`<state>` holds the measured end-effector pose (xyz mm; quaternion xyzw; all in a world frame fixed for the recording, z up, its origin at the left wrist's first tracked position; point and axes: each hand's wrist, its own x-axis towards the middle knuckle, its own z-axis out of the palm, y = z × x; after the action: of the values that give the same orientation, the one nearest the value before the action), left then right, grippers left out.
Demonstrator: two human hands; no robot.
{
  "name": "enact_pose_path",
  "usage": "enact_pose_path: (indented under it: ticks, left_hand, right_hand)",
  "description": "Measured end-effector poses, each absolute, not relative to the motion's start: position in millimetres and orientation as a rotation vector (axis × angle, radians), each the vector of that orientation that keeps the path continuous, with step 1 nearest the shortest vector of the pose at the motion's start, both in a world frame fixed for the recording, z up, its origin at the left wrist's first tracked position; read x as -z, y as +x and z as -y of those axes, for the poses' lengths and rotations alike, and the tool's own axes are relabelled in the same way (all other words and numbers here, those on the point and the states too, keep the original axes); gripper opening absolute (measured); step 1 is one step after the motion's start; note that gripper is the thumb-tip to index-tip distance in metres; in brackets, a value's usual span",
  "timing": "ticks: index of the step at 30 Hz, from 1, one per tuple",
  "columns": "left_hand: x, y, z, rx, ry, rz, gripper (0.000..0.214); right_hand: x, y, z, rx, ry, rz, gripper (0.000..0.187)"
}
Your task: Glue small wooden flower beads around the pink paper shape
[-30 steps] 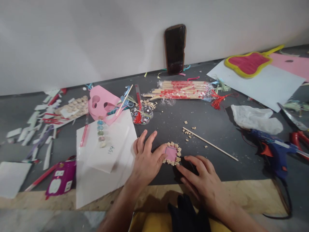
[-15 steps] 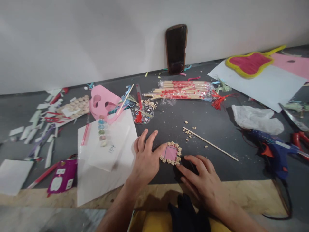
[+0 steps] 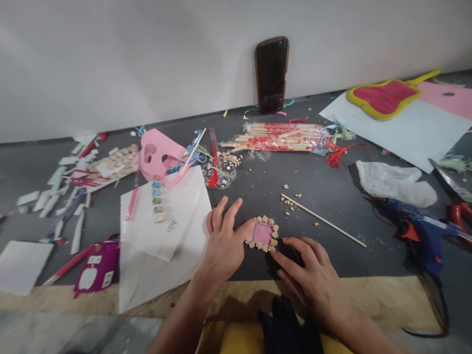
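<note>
A small pink paper piece (image 3: pixel 262 233) lies on the dark tabletop, edged with short cut wooden bits (image 3: pixel 275 229) clustered like flowers. My left hand (image 3: pixel 225 242) rests at its left side, the thumb on the pink paper and the other fingers spread. At the lower right rim, the index fingertip of my right hand (image 3: pixel 309 270) touches the wooden edging; its fingers are apart. Beyond the right hand lies a thin wooden stick (image 3: pixel 324 220), with several loose cut bits (image 3: pixel 287 206) by its left end.
A blue glue gun (image 3: pixel 424 236) and scissors (image 3: pixel 459 216) lie at right. Bagged sticks (image 3: pixel 283 137) sit behind, below a phone (image 3: pixel 272 73) leaning on the wall. White sheets (image 3: pixel 147 275), a pink cut-out (image 3: pixel 158 157) and a purple case (image 3: pixel 96 268) occupy the left.
The whole view has shifted slightly, with things appearing a little further right. Both hands keep the same places at the pink paper piece.
</note>
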<state>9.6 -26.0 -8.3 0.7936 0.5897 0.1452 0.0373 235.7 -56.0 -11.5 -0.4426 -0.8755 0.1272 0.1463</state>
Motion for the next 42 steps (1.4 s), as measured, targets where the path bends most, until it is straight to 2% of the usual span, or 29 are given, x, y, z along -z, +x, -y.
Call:
enact_pose_path:
  ticks: [24, 42]
  left_hand:
    - [8.3, 9.6, 25.5, -0.525, 2.447, -1.787, 0.038]
    - [5.6, 5.3, 22.5, -0.481, 2.309, -1.739, 0.058]
  right_hand:
    - [10.0, 234.8, 55.6, -0.381, -1.289, 2.509, 0.031]
    - [8.9, 234.3, 55.0, -0.361, -1.287, 2.508, 0.032]
